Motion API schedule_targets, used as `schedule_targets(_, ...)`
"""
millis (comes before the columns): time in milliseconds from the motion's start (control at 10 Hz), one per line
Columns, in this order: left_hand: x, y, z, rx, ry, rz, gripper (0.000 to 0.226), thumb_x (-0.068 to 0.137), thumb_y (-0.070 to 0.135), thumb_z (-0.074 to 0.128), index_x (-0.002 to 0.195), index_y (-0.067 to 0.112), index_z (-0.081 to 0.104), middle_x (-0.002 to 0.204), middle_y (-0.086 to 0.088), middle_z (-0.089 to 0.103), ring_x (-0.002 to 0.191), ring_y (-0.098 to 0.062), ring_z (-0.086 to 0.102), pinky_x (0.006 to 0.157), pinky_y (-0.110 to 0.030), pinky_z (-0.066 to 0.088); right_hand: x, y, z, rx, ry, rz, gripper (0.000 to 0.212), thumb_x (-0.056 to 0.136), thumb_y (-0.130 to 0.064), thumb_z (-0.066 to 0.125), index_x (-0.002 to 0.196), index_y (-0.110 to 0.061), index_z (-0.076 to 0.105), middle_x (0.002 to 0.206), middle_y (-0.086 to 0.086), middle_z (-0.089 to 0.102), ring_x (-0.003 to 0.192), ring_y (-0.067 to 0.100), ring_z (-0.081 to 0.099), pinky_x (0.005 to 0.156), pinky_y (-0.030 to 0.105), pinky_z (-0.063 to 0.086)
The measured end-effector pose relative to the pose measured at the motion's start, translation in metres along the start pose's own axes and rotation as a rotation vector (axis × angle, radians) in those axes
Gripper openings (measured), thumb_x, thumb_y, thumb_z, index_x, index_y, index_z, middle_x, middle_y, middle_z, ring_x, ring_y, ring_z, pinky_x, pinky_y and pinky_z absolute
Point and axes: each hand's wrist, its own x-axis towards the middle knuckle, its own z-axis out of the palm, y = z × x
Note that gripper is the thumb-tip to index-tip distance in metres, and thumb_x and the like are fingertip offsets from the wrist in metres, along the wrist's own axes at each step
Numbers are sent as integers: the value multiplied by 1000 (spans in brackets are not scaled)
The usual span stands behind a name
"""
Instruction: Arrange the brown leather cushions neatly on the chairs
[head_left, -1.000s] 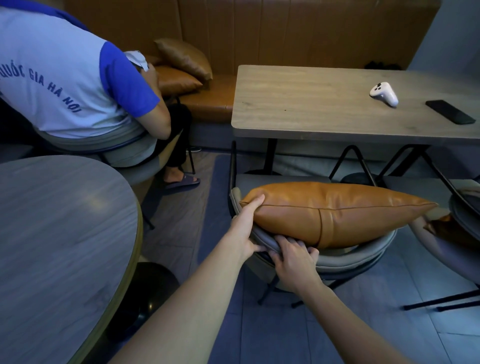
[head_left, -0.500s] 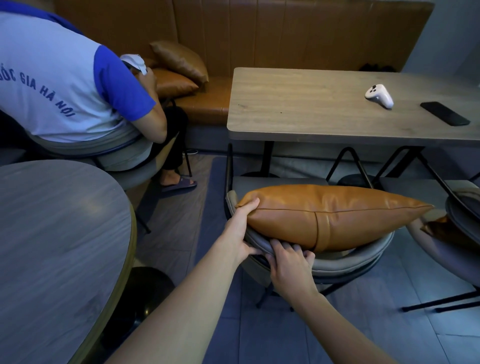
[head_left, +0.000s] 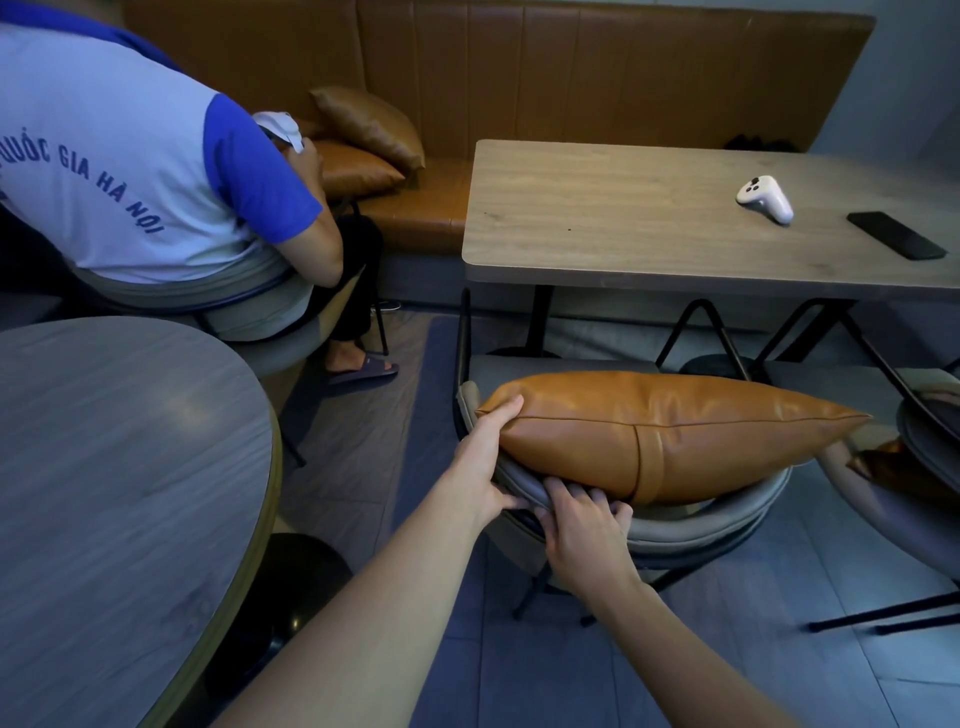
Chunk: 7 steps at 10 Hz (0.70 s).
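Observation:
A brown leather cushion (head_left: 670, 431) stands on edge along the curved backrest of a grey chair (head_left: 691, 525), just below the wooden table. My left hand (head_left: 485, 462) grips the cushion's left corner, thumb under the backrest rim. My right hand (head_left: 584, 525) holds the backrest rim under the cushion's lower edge, fingertips tucked out of sight. Two more brown cushions (head_left: 363, 140) lie on the bench at the back. Another brown cushion (head_left: 893, 467) shows partly on the chair at the right.
A seated person in a white and blue shirt (head_left: 130, 156) occupies the chair at left. A round grey table (head_left: 119, 493) is close at lower left. On the rectangular wooden table (head_left: 623, 223) lie a white controller (head_left: 766, 197) and a black phone (head_left: 896, 235). Tiled floor lies below.
The view has shifted slightly. My right hand's fingers have curled a little tighter on the backrest rim; my left hand and the cushion stay in the same place.

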Motion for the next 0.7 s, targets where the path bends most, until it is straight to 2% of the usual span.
schedule_targets(100,-2,-4,-3,47,-6,21,94,72,51,85,147,21,36,145,-18,47,128,-47,48,102,-69,42,3,-1,-7,0,-107,22,27,100,-34,52,124,-24,57,113,1,69,109,31,58,85,45,32)
schedule_targets(200,-8,-14,-8,224,27,115,89,72,48,85,143,29,36,134,-5,53,118,-35,53,99,-64,45,7,0,-18,64,-230,52,29,101,-36,45,127,-24,52,125,1,64,121,29,52,92,44,30)
schedule_targets(300,-12,-21,-10,385,95,215,68,76,34,85,128,28,41,113,6,57,107,-23,52,92,-50,46,12,4,-28,152,-330,49,28,101,-33,45,126,-23,55,125,4,65,122,31,53,91,43,30)
schedule_targets(400,-15,-22,-15,860,141,302,36,78,25,77,108,14,62,106,-4,68,99,-21,61,80,-34,44,19,12,-48,269,-449,67,33,102,-32,45,130,-23,59,125,7,67,120,35,57,94,42,38)
schedule_targets(500,-24,-15,-10,1268,144,341,23,78,32,65,92,15,72,99,-7,73,97,-27,66,83,-34,49,20,19,-69,295,-489,98,35,101,-37,46,129,-25,62,126,7,67,118,34,58,101,45,43)
schedule_targets(600,-51,0,18,1800,182,467,21,88,39,55,93,28,72,106,2,70,105,-26,62,99,-45,42,24,35,-99,345,-472,136,34,97,-45,49,114,-23,69,119,8,69,114,33,61,101,47,46)
schedule_targets(700,-69,10,41,1927,239,554,27,92,43,52,104,30,72,113,0,68,113,-28,59,101,-48,35,27,49,-119,420,-433,202,43,97,-47,51,121,-16,67,124,9,66,117,32,60,102,46,47)
